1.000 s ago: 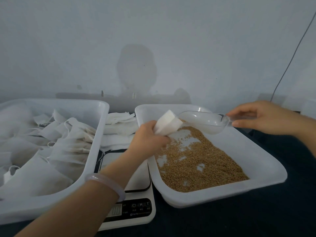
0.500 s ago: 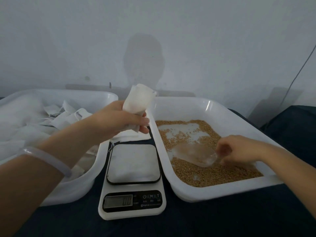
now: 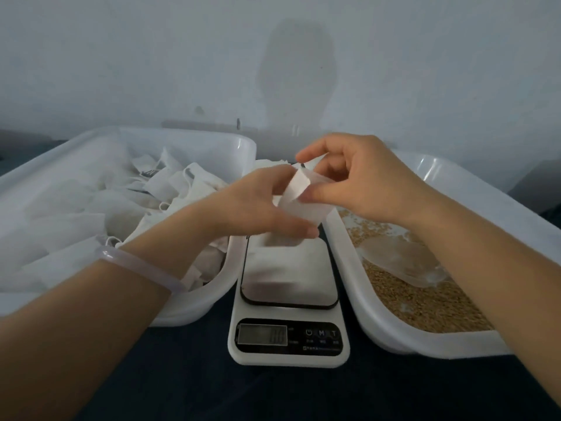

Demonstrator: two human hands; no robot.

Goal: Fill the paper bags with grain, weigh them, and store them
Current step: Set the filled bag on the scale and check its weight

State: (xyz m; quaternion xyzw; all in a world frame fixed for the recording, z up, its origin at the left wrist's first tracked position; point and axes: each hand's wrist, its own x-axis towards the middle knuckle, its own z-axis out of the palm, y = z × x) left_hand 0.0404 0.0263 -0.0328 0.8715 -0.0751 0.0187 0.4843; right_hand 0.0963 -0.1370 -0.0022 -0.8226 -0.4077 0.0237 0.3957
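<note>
Both hands meet in the middle and share one thing. The left hand curls its fingers and thumb round a small white paper bag. The right hand pinches the bag's top edge between thumb and fingers, with one finger lifted up. It looks like the two hands are tugging the mouth of the bag open or folding it shut; which one cannot be told. The bag hangs in the air just over the back of a flat white kitchen scale, likely so it can go down there to be weighed.

Going from the left, a big white plastic tub holds a heap of white paper bags, probably the ones put away. The left arm reaches across this tub's near side, and a pale round bangle sits on the wrist. Next comes the scale, with a shiny plate on top. Behind it lies a small pile of flat white bags. On the right, a second white plastic tub holds brown grain. A clear plastic scoop lies on the grain, close by for the next fill. The right arm comes in over that tub, its hand turned in toward the bag.
</note>
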